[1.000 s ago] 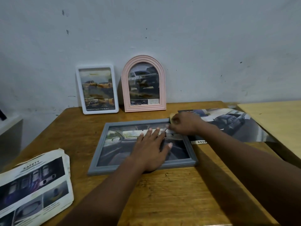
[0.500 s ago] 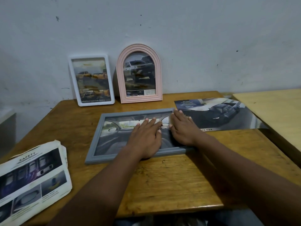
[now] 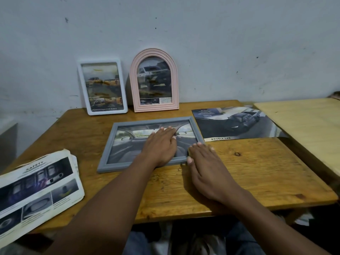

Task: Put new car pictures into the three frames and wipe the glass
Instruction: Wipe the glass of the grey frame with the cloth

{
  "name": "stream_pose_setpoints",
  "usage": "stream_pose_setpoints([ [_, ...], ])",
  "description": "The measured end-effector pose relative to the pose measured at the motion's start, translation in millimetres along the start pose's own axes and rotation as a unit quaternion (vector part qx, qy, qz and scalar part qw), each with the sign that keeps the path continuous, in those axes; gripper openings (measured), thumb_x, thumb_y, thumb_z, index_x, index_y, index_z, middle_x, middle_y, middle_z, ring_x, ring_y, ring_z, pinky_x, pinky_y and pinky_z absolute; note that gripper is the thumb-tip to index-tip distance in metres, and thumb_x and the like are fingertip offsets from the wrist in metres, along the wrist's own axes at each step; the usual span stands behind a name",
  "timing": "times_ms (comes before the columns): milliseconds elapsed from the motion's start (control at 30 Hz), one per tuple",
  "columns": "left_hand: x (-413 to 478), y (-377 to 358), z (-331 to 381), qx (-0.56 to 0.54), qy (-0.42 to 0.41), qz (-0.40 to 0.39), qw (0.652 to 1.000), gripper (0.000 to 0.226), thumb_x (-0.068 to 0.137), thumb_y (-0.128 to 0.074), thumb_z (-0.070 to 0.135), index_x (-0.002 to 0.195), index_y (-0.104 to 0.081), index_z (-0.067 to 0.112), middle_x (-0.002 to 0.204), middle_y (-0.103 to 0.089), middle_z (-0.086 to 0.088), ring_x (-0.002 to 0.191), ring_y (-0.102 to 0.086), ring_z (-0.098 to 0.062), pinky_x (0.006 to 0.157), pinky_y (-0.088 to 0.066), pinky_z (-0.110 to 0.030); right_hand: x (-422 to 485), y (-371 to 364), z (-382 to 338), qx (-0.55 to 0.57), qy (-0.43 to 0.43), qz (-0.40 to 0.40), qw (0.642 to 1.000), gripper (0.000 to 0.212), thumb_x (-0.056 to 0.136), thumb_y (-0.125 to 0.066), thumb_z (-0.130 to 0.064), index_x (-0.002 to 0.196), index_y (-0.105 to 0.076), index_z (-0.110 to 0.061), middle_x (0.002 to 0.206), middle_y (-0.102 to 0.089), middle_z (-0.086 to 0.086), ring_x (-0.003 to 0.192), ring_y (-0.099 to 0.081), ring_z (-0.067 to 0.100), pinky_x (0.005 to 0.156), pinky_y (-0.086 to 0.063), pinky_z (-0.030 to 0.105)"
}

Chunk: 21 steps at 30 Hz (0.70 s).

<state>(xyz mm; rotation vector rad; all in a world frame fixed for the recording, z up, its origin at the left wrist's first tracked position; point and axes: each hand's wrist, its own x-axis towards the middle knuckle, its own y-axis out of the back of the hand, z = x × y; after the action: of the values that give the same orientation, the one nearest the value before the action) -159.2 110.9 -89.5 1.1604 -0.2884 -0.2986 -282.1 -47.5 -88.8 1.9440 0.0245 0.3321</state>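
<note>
Left grip point(image 3: 160, 144) and right grip point(image 3: 204, 162) lay flat, released; I judged the grey frame point(image 3: 108, 155) rigid, glass fragile: hold its rim.

The grey frame point(image 3: 128, 146) lies flat, holding a car-interior picture. The white frame point(image 3: 103, 87) and pink arched frame point(image 3: 154, 80) stand upright behind it. A loose car picture point(image 3: 235, 124) lies flat just right of it.

"SAFETY" heads the folded brochure point(image 3: 39, 188) at the left; "DOUBLE CAB" runs along the bottom strip of the car poster point(image 3: 237, 124). Small print elsewhere stays illegible.
</note>
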Motion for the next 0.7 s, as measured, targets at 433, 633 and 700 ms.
stream_pose_setpoints([
  [433, -18, 27, -2, -0.304, 0.094, 0.16, 0.934, 0.043, 0.108, -0.039, 0.038, 0.148, -0.052, 0.027, 0.152, -0.05, 0.002, 0.137, -0.045, -0.019, 0.114, -0.037, -0.041, 32, 29, -18, 0.177, -0.027, 0.083, 0.98, 0.04, 0.108, -0.033, -0.028, 0.142, -0.048, -0.015, 0.14, -0.055, 0.005, 0.12, -0.047, 0.011, 0.096, -0.037, 0.027],
  [633, -75, 12, 31, 0.008, -0.071, 0.056, 0.996, 0.07, 0.103, -0.036, 0.06, 0.161, -0.021, 0.024, 0.169, -0.019, 0.003, 0.155, -0.012, -0.015, 0.121, -0.01, -0.035, 84, 1, 21, 0.068, -0.098, 0.006, 0.993, 0.047, 0.105, -0.031, -0.036, 0.137, -0.046, -0.004, 0.146, -0.045, 0.017, 0.143, -0.033, 0.032, 0.115, -0.031, 0.051],
  [700, -87, 1, 35, 0.077, -0.073, 0.014, 0.994, 0.079, 0.101, -0.032, 0.065, 0.163, -0.013, 0.019, 0.171, -0.011, 0.0, 0.157, -0.005, -0.017, 0.124, -0.003, -0.037, 87, -11, 20, 0.02, -0.105, -0.023, 0.994, 0.054, 0.105, -0.029, -0.038, 0.144, -0.037, -0.002, 0.157, -0.03, 0.018, 0.151, -0.017, 0.031, 0.12, -0.022, 0.053],
])
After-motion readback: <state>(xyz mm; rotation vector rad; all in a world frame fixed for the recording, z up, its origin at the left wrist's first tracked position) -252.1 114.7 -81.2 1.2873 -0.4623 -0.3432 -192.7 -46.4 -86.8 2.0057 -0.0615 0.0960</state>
